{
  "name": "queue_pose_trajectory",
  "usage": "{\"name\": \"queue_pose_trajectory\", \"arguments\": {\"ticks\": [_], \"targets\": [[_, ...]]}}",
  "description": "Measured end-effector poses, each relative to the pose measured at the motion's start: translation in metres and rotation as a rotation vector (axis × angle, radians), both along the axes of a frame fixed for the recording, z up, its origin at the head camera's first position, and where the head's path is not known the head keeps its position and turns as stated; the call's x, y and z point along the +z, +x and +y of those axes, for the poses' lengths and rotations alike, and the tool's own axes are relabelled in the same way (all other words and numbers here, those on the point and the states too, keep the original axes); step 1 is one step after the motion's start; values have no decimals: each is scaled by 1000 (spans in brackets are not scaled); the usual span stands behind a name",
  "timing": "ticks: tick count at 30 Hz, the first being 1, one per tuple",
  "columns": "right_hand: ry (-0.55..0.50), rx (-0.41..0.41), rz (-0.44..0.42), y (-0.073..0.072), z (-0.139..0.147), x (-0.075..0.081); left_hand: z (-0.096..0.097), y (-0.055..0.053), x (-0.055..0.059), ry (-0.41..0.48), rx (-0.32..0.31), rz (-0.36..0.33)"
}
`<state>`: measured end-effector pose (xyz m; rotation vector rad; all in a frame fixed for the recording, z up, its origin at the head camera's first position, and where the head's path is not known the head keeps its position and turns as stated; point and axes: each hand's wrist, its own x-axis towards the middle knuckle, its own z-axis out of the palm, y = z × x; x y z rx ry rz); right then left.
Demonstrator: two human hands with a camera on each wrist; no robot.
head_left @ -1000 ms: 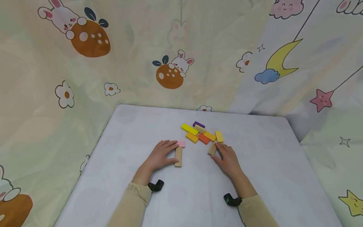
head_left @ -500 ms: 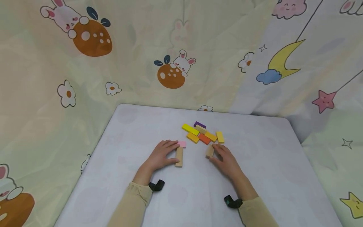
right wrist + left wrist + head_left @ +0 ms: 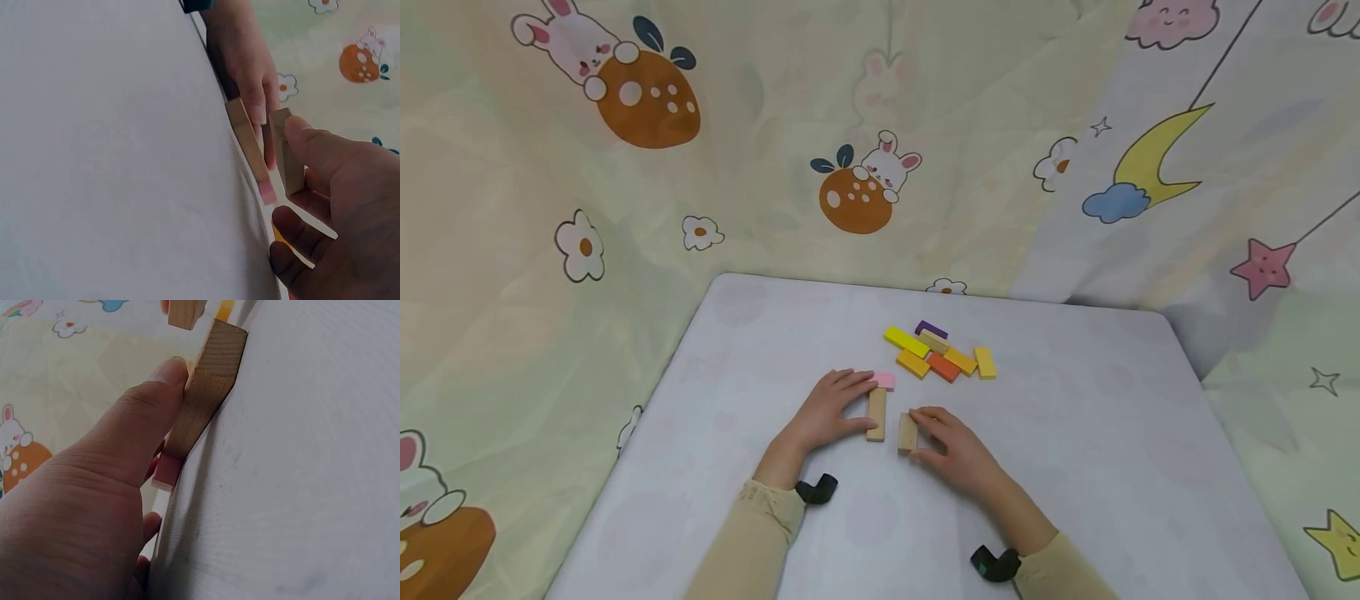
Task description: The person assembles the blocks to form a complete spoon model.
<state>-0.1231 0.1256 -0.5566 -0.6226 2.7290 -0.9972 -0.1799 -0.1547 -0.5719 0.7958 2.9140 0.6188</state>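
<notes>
Pinches a wooden block [image 3: 907, 433] between thumb and fingers of the right hand [image 3: 955, 452], just above the white table [image 3: 1075, 433]. Rests the left hand [image 3: 829, 407], relaxed, against a second wooden block [image 3: 877, 408] lying just left of the first, with far end touching a pink block [image 3: 886, 381]. Beyond both hands, on the same tabletop: yellow, orange, purple and plain blocks [image 3: 943, 367].

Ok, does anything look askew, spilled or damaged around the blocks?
Nothing stands out: no spill or visible damage. The loose blocks lie at mixed angles, as an unsorted group might. The pink block lies crosswise beyond the plain block at the left hand.
</notes>
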Motion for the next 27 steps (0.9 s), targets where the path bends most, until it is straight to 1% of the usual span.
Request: {"name": "queue_pose_trajectory", "arguments": {"ticks": [6, 11, 15, 17, 22, 25, 27], "targets": [[-8, 94, 46, 12, -13, 0, 1, -1, -1, -10, -6, 18], [-20, 141, 75, 18, -22, -1, 1, -1, -2, -4, -9, 31], [16, 184, 99, 23, -29, -2, 0, -2, -3, -2, -13, 33], [48, 199, 127, 25, -33, -3, 0, -2, -4, 3, -10, 30], [136, 218, 241, 28, -38, -5, -1, -3, -5, 15, -8, 30], [167, 226, 301, 29, -40, -6, -1, -2, -6, 16, -8, 26], [182, 228, 322, 29, -41, -7, -1, -2, -5, 15, -7, 20]]}}
